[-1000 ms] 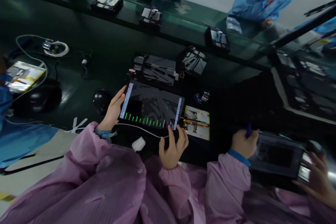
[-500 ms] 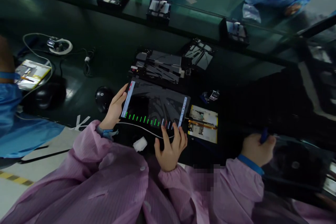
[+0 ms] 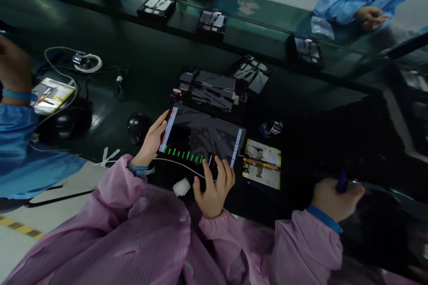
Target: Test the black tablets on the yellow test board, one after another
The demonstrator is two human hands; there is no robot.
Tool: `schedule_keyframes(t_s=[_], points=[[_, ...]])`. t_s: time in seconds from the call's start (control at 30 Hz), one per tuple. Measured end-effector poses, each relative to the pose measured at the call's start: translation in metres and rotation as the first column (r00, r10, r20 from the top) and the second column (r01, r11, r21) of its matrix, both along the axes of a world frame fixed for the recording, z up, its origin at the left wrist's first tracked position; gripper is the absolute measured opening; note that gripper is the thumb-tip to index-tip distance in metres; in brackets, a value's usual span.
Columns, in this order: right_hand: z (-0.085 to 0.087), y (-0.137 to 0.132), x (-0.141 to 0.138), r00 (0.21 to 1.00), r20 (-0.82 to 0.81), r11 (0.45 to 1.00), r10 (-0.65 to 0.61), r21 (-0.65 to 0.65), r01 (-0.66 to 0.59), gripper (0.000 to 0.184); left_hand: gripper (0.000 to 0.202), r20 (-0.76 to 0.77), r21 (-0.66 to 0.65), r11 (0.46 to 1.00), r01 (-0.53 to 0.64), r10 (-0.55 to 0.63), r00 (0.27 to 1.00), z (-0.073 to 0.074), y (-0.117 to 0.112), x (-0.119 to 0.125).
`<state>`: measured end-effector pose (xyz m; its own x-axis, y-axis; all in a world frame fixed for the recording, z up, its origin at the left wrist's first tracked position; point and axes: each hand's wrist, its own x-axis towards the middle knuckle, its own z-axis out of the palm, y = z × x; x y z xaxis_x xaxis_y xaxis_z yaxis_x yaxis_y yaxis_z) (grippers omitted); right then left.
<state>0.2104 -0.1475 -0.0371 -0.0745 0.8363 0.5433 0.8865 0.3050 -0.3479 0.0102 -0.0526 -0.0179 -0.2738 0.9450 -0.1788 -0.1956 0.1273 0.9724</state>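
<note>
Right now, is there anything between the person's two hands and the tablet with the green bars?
Nothing visible. The left hand grips the left edge of the tablet directly, and the right hand has its fingers on the lower edge. A white cable passes just below that edge.

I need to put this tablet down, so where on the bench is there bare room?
Bare bench lies between the coiled cable and the black fixture, beyond the black dome. Crowded: the fixture behind the tablet, the open board and a co-worker's hand to its right.
</note>
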Motion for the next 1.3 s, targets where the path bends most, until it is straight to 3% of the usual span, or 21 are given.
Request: schedule_keyframes(t_s=[0.4, 0.77, 1.3], points=[[-0.0045, 0.0006, 0.0019, 0.998, -0.040, 0.997, 0.038, 0.072, -0.036, 0.030, 0.040, 0.030, 0.005, 1.000, 0.003, -0.003, 1.000, -0.0020, 0.0008, -0.0001], [0.0000, 0.0040, 0.0006, 0.997, -0.001, 0.995, 0.081, 0.061, -0.080, 0.030, 0.042, 0.071, 0.015, 1.000, 0.022, -0.023, 0.997, -0.0082, 0.0021, -0.0018], [-0.0002, 0.0050, 0.0019, 0.997, -0.009, 0.996, 0.077, 0.045, -0.077, 0.036, 0.042, 0.054, -0.011, 1.000, 0.028, -0.027, 0.998, -0.0038, 0.0017, -0.0011]])
